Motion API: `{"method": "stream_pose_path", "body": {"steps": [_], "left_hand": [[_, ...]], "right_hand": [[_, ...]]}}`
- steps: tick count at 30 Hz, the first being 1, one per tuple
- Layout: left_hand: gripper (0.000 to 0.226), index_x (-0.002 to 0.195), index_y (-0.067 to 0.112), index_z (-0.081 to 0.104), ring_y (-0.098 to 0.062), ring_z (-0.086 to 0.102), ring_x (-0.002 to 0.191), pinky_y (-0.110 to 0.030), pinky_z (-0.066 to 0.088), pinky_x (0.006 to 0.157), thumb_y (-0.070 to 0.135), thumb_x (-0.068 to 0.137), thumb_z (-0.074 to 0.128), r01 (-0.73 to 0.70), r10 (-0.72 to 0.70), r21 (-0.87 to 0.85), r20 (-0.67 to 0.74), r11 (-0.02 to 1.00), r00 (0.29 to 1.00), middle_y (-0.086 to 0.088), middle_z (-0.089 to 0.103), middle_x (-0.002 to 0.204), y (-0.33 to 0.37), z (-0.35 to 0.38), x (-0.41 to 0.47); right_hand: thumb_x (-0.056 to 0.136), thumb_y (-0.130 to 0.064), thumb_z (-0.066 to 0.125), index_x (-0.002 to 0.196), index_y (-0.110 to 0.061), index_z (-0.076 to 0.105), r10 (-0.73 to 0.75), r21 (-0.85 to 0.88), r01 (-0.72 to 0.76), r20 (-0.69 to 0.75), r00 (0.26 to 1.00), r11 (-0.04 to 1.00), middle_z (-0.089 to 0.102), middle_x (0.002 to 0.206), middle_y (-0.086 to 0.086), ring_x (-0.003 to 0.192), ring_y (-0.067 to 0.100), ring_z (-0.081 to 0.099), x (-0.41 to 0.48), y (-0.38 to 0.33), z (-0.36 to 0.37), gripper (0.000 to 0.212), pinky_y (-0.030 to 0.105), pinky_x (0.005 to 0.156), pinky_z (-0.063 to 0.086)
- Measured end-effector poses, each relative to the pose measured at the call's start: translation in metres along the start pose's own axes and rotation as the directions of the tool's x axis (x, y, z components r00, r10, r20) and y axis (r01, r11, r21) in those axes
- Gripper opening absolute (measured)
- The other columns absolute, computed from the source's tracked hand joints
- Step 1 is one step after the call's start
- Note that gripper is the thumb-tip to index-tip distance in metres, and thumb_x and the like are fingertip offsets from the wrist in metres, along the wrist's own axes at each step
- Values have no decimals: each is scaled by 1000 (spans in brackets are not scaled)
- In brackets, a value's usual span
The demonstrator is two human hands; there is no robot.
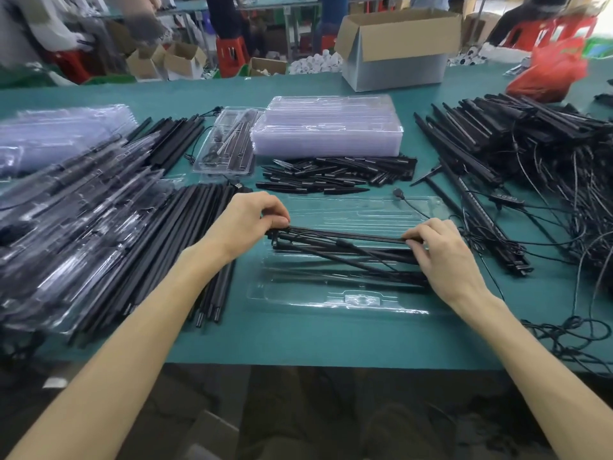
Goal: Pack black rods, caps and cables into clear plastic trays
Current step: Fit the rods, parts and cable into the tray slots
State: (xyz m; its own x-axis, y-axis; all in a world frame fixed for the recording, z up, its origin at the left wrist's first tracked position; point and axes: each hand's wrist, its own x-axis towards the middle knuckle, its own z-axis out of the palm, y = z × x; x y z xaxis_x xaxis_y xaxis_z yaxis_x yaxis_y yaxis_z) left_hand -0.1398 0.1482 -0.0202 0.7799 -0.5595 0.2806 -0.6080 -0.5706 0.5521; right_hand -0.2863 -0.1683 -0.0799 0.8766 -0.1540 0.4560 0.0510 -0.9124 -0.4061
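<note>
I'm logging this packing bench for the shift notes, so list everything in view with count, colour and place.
open tray: one, clear, front centre
held rod: one, black, over the open tray
tray stack: one, clear, behind centre
caps: many, black, before the tray stack
loose rods: many, black, left of open tray
packed trays: many, clear, far left
cabled rods: many, black, right side
cardboard box: one, brown, table's far edge
bag: one, red, far right
table: one, green
left hand: pinches the held rod's left end
right hand: pinches its right end
</note>
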Motion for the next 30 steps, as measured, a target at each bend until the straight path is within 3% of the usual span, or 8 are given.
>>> {"method": "stream_pose_path", "body": {"steps": [7,12,15,19,25,30], "left_hand": [[15,83,21,73,4,60,73,-6,41,68,8,86,77,102,-109,46,187,994,976,13,67,80,-10,13,-11],[3,92,24,72,-8,60,86,-28,50,83,25,91,74,55,-103,174,279,983,955,10,63,91,-13,16,-18],[11,95,27,70,-9,59,90,-31,50,87,34,89,75,47,-113,202,331,978,937,11,59,95,-13,13,-20],[11,99,21,70,-12,56,95,-36,48,91,30,92,72,-4,-70,248,290,969,954,7,58,100,-10,18,-25],[12,100,16,68,-18,55,102,-37,46,91,25,93,71,-66,6,272,215,960,977,5,59,103,-9,25,-33],[12,103,16,66,-20,54,104,-40,46,92,23,94,69,-58,-19,315,237,947,971,4,59,105,-5,26,-30]], "right_hand": [[96,-14,65,102,-11,70,-7,-23,8,69,998,1000,61,99,-3,102,18,48,-4,-4,-1,9,39,81,52],[95,-16,66,101,-11,72,-26,-20,29,136,990,999,61,97,-5,103,18,51,-4,-5,-6,10,41,84,52],[93,-16,68,99,-12,73,-32,-4,33,152,988,999,60,95,-8,100,15,51,-8,-5,-8,8,40,81,52],[93,-15,69,97,-15,74,-48,54,37,224,973,998,57,92,-12,97,12,50,-2,1,-13,6,38,87,49],[98,-29,61,111,-19,73,-90,44,80,333,939,996,54,99,-11,101,9,44,-3,2,-22,20,30,89,44],[99,-24,60,117,-15,71,-90,9,91,292,952,996,55,101,-8,103,12,47,-11,-1,-20,23,26,88,40]]}}
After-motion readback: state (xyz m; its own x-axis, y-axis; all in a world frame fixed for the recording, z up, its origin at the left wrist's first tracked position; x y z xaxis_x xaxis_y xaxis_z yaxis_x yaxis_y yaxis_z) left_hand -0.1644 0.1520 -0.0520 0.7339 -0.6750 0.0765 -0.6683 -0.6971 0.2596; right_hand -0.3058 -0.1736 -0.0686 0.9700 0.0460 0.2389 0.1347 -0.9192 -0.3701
